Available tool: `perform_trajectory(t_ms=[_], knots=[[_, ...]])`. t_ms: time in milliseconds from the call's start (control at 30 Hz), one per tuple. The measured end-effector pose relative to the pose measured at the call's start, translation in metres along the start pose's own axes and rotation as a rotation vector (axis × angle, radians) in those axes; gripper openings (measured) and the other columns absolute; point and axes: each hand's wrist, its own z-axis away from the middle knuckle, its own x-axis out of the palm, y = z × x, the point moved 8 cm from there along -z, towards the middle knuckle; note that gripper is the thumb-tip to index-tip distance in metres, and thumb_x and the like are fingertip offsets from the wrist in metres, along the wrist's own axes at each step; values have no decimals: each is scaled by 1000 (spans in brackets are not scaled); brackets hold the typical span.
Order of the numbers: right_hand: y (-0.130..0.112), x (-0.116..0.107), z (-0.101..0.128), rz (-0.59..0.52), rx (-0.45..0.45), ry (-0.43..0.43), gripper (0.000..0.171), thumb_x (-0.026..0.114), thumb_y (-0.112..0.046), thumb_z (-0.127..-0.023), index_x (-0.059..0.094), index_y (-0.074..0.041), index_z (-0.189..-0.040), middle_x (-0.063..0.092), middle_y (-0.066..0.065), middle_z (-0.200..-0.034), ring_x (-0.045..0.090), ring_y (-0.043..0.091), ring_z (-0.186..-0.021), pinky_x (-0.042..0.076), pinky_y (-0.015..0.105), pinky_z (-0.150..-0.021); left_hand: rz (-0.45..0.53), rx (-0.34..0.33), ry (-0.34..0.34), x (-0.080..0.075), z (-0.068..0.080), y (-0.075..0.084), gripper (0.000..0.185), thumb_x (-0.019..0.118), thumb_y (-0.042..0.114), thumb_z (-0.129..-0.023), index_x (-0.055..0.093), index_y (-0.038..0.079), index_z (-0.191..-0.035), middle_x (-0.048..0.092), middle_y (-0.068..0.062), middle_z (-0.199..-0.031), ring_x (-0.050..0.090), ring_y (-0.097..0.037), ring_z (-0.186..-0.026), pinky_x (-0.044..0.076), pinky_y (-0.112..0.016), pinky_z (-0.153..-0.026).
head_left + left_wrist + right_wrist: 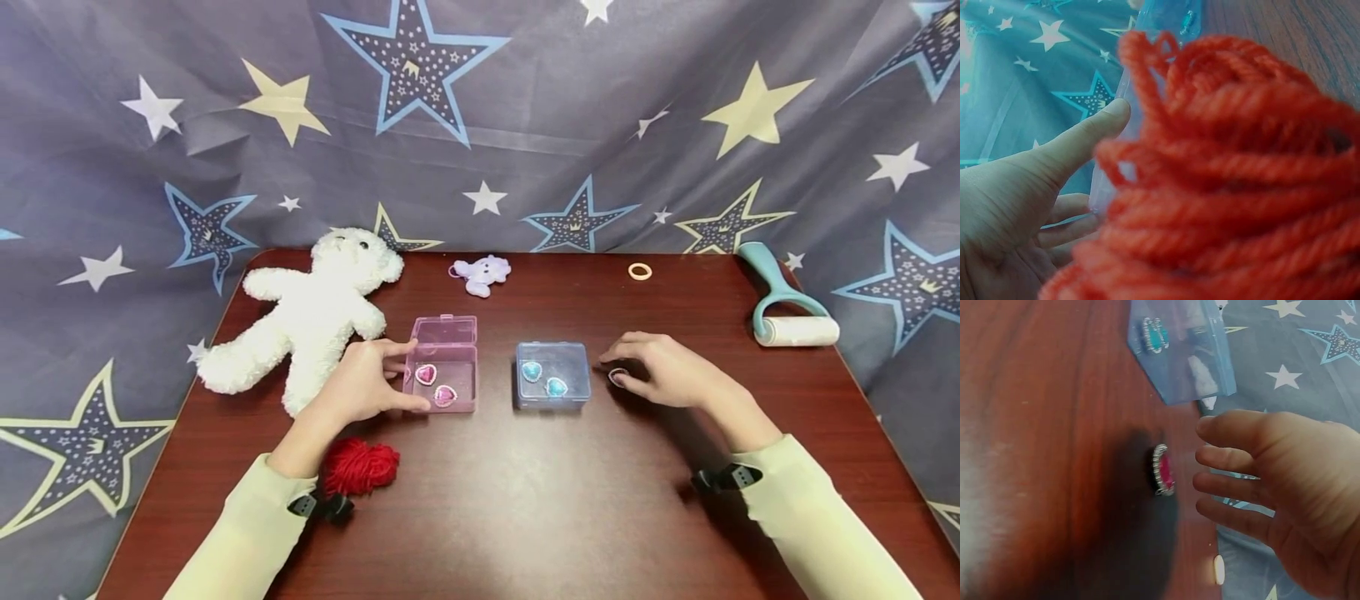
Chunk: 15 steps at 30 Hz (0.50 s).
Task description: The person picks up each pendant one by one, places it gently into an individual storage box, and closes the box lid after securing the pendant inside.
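Note:
A translucent pink plastic box (467,403), its lid (446,331) raised at the back, holds two pink heart-like gems (445,395). My left hand (371,379) grips its left side, thumb at the front corner and fingers toward the back. To its right stands a translucent blue box (552,402) with two blue gems (557,387) showing inside. Beside that box my right hand (660,368) hovers with loosely bent fingers over a silver-edged pink gem (1163,470). In the right wrist view the fingers are apart from this gem, and nothing is held.
Red yarn (362,467) lies by the left forearm and fills much of the left wrist view. A white teddy bear (318,317) lies at left. Farther back are a small purple plush (482,273), a yellowish ring (640,271) and a lint roller (797,331).

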Motion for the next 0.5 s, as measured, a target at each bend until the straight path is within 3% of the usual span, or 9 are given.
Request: perform_trajectory(t_ms=[500], knots=[[5, 14, 15, 35, 38, 5, 30, 85, 1, -79, 78, -5, -107, 72, 5, -102, 69, 18, -95, 61, 41, -83, 7, -9, -9, 1, 0, 1, 94, 104, 34, -65, 65, -5, -141, 71, -25, -136, 81, -32, -102, 66, -45, -88]])
